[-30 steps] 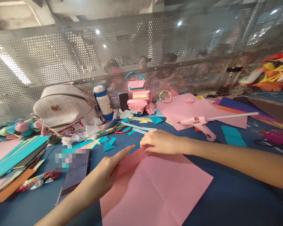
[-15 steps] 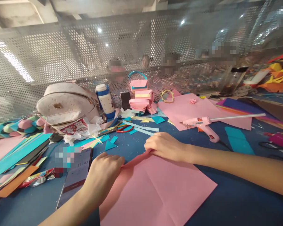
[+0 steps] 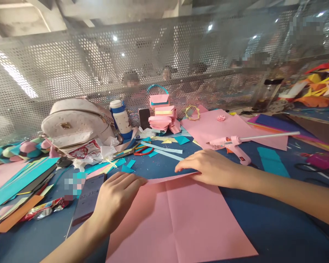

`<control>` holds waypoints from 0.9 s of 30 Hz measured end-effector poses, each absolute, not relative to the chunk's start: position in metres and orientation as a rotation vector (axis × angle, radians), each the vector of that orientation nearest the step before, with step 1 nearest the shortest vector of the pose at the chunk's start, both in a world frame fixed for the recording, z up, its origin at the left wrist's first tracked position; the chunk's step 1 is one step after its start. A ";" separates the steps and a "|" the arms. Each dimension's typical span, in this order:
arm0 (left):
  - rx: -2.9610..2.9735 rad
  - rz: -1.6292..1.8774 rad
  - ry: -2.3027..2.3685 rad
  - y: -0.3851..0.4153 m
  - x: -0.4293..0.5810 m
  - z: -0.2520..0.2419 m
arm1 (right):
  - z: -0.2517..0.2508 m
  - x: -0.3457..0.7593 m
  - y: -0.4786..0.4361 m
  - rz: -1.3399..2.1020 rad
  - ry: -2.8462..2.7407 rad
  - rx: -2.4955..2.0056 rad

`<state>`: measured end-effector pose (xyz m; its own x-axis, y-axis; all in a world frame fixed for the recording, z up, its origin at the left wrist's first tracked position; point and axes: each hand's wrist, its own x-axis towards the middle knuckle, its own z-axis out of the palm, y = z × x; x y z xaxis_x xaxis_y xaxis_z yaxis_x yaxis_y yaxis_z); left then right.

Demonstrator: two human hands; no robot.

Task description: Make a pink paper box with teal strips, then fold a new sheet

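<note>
A large sheet of pink paper (image 3: 197, 219) lies in front of me on the blue table, with a crease running down its middle. Its far edge is raised slightly between my hands. My left hand (image 3: 120, 195) grips the far left corner, fingers curled over the edge. At the far right corner, my right hand (image 3: 208, 166) holds the same edge with the thumb side underneath. A phone (image 3: 89, 197) lies partly behind my left forearm. Beyond my right hand rests a pink glue gun (image 3: 233, 144) with a long glue stick in its back.
At the back stand a pale backpack (image 3: 74, 120), a white and blue bottle (image 3: 121, 118) and stacked pink paper boxes (image 3: 160, 113) before a perforated screen (image 3: 98, 69). Red-handled pliers (image 3: 144, 150) and paper strips (image 3: 164, 149) lie mid-table. Coloured paper (image 3: 30, 179) is piled at left.
The pink sheet has turned so its crease points more straight toward me and its far edge lies flatter. My right hand has moved right along that edge; my left stays at the left corner.
</note>
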<state>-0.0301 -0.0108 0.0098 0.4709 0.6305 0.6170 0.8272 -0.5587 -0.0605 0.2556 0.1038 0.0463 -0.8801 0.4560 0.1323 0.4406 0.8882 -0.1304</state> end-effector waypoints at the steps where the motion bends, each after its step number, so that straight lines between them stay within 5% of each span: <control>1: -2.390 -0.795 -1.190 -0.011 -0.029 0.009 | 0.047 0.259 0.101 0.129 -2.930 -0.653; 9: -2.415 -0.762 -1.122 -0.007 -0.024 0.006 | 0.045 0.269 0.082 0.259 -3.026 -0.623; 21: -2.543 -0.114 -1.287 -0.050 -0.008 -0.014 | 0.039 0.288 0.034 0.385 -3.126 -0.492; 27: -2.692 -0.258 -1.360 -0.060 -0.001 -0.014 | 0.019 0.293 0.033 0.308 -3.091 -0.526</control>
